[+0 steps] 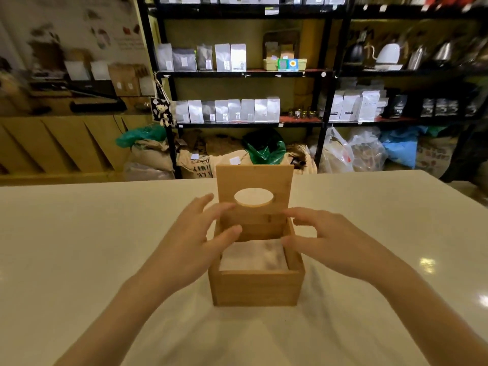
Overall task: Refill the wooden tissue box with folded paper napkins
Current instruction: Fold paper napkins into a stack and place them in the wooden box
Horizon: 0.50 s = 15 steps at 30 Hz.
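Note:
A wooden tissue box [256, 287] stands in the middle of the white table. Its hinged lid [280, 180], with an oval hole, stands upright at the back. A stack of white folded napkins [253, 256] lies inside the box, below the rim. My left hand [195, 241] hovers over the box's left wall, fingers spread, thumb over the opening. My right hand [327, 239] hovers over the right wall, fingers apart and pointing toward the lid. Neither hand holds anything.
The white table [79, 247] runs to a far edge behind the box. Beyond it stand black shelves [245, 73] with pouches and kettles, and sacks [195, 165] on the floor.

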### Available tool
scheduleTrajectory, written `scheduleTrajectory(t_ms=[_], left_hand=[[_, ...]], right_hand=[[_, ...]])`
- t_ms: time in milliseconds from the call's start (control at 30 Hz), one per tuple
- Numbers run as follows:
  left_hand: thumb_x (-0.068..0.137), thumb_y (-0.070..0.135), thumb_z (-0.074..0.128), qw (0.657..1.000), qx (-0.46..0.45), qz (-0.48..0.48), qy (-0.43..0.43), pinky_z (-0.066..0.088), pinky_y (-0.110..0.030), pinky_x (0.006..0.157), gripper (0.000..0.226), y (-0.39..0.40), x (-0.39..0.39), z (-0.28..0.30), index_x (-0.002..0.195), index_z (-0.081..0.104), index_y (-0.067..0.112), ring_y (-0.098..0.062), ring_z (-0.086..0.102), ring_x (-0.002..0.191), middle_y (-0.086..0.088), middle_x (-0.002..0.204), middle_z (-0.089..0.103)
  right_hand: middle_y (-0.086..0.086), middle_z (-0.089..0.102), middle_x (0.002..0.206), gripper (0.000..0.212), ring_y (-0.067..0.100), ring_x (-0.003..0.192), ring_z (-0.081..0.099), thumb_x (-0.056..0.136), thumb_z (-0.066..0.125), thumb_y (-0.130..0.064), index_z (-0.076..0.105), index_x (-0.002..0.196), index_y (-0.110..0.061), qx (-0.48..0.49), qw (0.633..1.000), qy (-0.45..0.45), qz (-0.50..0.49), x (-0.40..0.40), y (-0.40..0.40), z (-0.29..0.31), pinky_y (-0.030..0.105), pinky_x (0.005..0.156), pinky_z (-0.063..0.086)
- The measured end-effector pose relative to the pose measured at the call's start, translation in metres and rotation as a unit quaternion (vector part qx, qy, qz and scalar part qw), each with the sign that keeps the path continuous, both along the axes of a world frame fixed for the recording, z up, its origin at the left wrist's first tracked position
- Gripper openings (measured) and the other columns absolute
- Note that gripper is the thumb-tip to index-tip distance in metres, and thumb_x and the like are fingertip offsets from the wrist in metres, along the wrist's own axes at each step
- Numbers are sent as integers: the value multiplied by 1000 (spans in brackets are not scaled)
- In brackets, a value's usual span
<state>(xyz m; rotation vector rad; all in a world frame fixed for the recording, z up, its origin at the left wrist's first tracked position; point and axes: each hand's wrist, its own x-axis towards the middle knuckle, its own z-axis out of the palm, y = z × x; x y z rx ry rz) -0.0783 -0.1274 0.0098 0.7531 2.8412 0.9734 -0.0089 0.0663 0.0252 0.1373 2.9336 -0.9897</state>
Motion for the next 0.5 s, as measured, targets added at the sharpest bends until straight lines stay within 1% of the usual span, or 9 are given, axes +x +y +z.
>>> scheduleTrajectory(t_ms=[67,133,233,300,333,367,433,467,500], left_hand=[[88,49,42,999,-19,3,-37,20,-44,115,48,0,7,-16,134,31,44,-15,6,143,9,155,10],[91,46,37,998,-33,4,-45,10,-44,117,48,-1,11,-28,137,26,40,-14,-3,143,7,156,6],[94,40,33,998,-43,6,-39,7,-49,117,47,1,15,-38,140,23,35,-13,-9,143,10,156,2],[95,34,32,999,-41,13,-34,6,-51,116,46,2,18,-40,140,23,34,-11,-10,143,11,156,3],[95,32,32,998,-41,18,-32,4,-51,116,46,3,19,-40,141,23,33,-11,-10,143,11,156,3],[95,31,32,998,-43,23,-30,3,-52,116,46,4,21,-40,141,22,33,-10,-10,142,12,156,3],[95,32,32,998,-47,31,-26,0,-51,115,47,5,27,-41,141,21,33,-8,-11,142,12,156,2],[95,33,31,998,-49,34,-25,0,-50,114,47,6,31,-41,141,20,33,-8,-11,142,12,156,2],[95,34,31,998,-50,36,-27,-1,-50,114,48,6,35,-41,142,19,33,-8,-11,142,12,156,2]], right_hand=[[-4,46,140,56,16,120,48,90,49,-36,25,141,-32,14,1000,-26,10,5,-6,-11,28,93,38],[-1,52,130,58,21,121,48,92,45,-32,18,143,-30,40,998,-38,11,8,-8,-19,42,106,34],[0,58,114,59,24,112,50,92,41,-28,14,145,-28,50,998,-34,3,10,-7,-23,50,108,28],[-10,55,88,59,21,101,48,92,40,-26,14,145,-28,49,998,-31,4,13,-6,-22,50,109,27],[-13,51,83,59,20,102,48,92,40,-25,14,145,-28,47,998,-31,5,15,-5,-21,51,110,25],[-13,54,89,59,22,109,48,92,41,-25,14,144,-28,44,999,-32,4,17,-5,-20,51,111,24],[-3,59,112,59,24,120,45,92,41,-25,14,145,-28,41,999,-35,1,21,-4,-19,51,112,22],[-3,59,111,59,25,120,45,92,41,-26,14,145,-28,41,999,-35,2,24,-3,-19,51,112,22],[-7,58,101,59,24,118,47,92,40,-27,14,145,-28,42,999,-33,6,27,-3,-19,51,111,23]])
